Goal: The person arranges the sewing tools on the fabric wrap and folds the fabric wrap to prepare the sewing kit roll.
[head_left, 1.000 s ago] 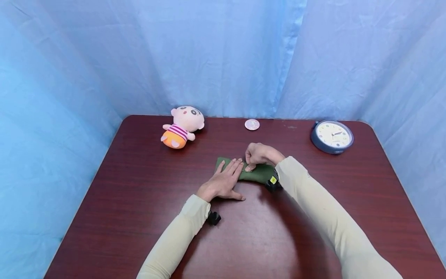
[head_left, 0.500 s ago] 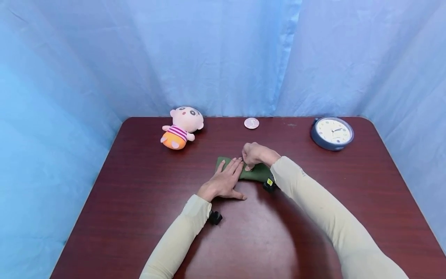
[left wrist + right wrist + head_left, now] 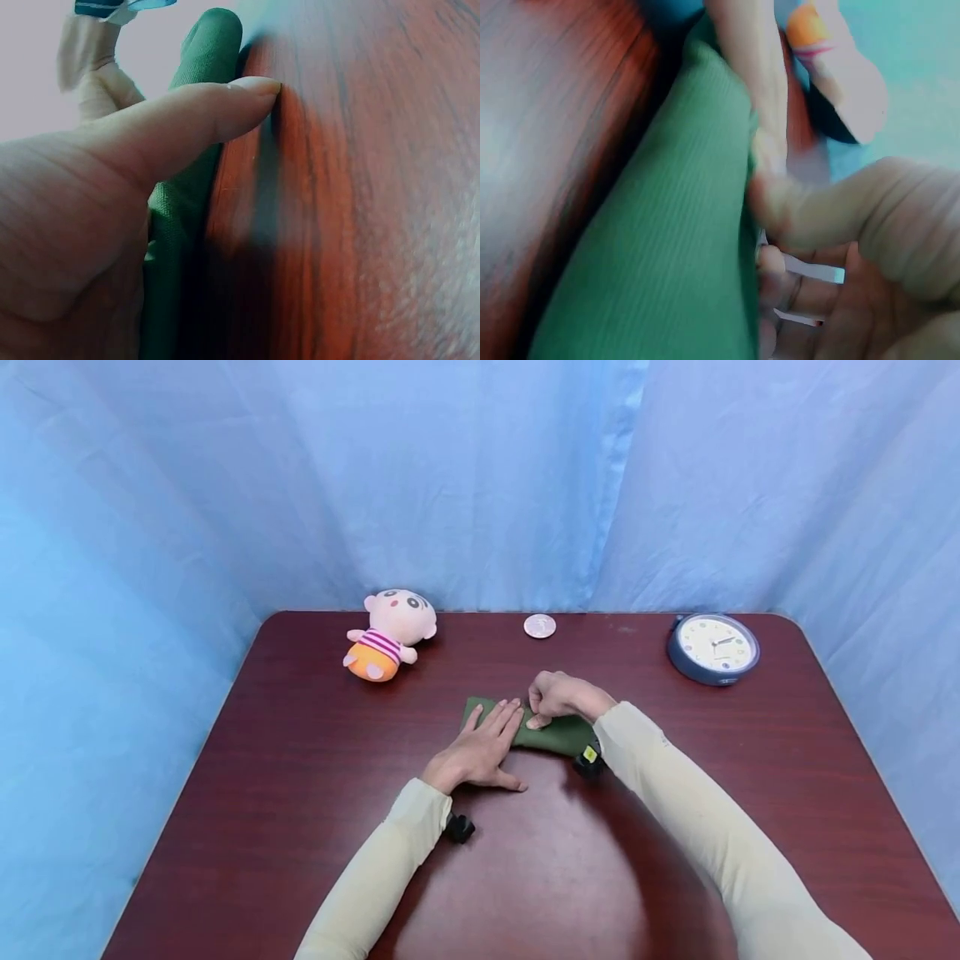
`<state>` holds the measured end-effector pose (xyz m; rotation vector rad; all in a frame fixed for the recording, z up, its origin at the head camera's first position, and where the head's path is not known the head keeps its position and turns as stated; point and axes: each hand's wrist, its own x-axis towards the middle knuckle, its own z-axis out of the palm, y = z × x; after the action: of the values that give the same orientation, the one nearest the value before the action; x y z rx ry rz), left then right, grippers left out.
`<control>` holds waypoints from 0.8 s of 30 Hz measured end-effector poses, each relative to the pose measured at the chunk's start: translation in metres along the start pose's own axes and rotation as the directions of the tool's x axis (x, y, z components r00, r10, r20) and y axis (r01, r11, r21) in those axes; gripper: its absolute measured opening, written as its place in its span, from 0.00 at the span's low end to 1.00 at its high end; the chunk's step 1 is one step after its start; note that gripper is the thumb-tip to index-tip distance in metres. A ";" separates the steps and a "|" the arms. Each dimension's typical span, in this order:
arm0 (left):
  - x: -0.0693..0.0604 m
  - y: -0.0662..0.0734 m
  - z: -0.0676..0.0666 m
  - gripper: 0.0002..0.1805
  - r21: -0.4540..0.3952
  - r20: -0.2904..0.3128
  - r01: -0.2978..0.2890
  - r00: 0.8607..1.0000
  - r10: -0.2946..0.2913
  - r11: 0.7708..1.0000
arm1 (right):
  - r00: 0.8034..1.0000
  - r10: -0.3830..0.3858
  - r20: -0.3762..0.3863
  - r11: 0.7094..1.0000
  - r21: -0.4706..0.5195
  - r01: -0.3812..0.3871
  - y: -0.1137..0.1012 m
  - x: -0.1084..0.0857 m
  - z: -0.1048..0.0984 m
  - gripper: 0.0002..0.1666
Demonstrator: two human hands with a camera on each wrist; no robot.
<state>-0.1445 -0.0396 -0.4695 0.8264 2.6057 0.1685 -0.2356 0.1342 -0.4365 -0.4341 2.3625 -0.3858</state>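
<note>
A long green fabric pouch (image 3: 558, 737), much like a pencil case, lies across the middle of the dark red table. My left hand (image 3: 480, 755) rests on its left part with fingers spread and the thumb out on the tabletop. At the pouch's upper side my right hand (image 3: 562, 695) is curled, thumb down against the fabric. The right wrist view shows the ribbed green cloth (image 3: 667, 225) with the thumb (image 3: 810, 214) at its edge and the other fingers bent behind. What exactly sits between thumb and fingers is blurred and hidden.
A plush doll (image 3: 386, 637) in orange shorts lies at the back left. Near the back edge is a small round pale disc (image 3: 540, 626). A blue round clock (image 3: 712, 649) stands at the back right. Blue curtains (image 3: 465, 485) surround the table (image 3: 315, 827).
My right hand shifted slightly left along the pouch, then back right to about where it was. My left hand stays in place on the pouch.
</note>
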 end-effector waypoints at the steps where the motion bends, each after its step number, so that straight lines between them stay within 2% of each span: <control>1: -0.001 0.000 0.000 0.65 0.001 0.001 0.002 1.000 -0.002 1.000 | 1.000 -0.001 0.009 1.000 0.020 0.001 0.002 0.000 -0.001 0.17; 7: 0.000 0.001 -0.002 0.65 -0.001 -0.007 -0.002 1.000 0.002 1.000 | 0.999 -0.042 -0.008 0.998 0.052 0.042 0.000 -0.004 -0.005 0.13; 9: 0.000 0.002 -0.001 0.65 -0.019 0.000 -0.010 1.000 0.010 1.000 | 0.996 -0.082 -0.016 0.996 0.041 0.083 0.000 -0.008 -0.004 0.11; 11: -0.001 0.004 -0.001 0.65 -0.036 0.006 -0.015 1.000 0.015 0.999 | 0.987 -0.155 -0.034 0.988 0.021 0.156 0.001 -0.013 -0.002 0.08; 14: -0.002 0.005 -0.001 0.65 -0.048 0.014 -0.006 1.000 0.006 0.999 | 0.952 -0.291 -0.092 0.957 -0.020 0.291 0.006 -0.021 0.003 0.06; 17: -0.002 0.005 -0.002 0.66 -0.057 0.019 0.010 1.000 -0.009 0.998 | 0.911 -0.382 -0.153 0.924 -0.047 0.379 0.010 -0.027 0.007 0.05; 19: -0.002 0.005 -0.002 0.66 -0.060 0.024 0.022 1.000 -0.020 0.998 | 0.892 -0.415 -0.180 0.909 -0.052 0.413 0.012 -0.029 0.009 0.02; 24: -0.001 0.007 0.000 0.65 -0.062 0.027 0.050 0.998 -0.048 0.997 | 0.868 -0.439 -0.230 0.897 -0.061 0.438 0.017 -0.030 0.018 0.03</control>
<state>-0.1398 -0.0348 -0.4679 0.7377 2.5799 0.2229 -0.2058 0.1587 -0.4386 -0.9874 2.4833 -0.6720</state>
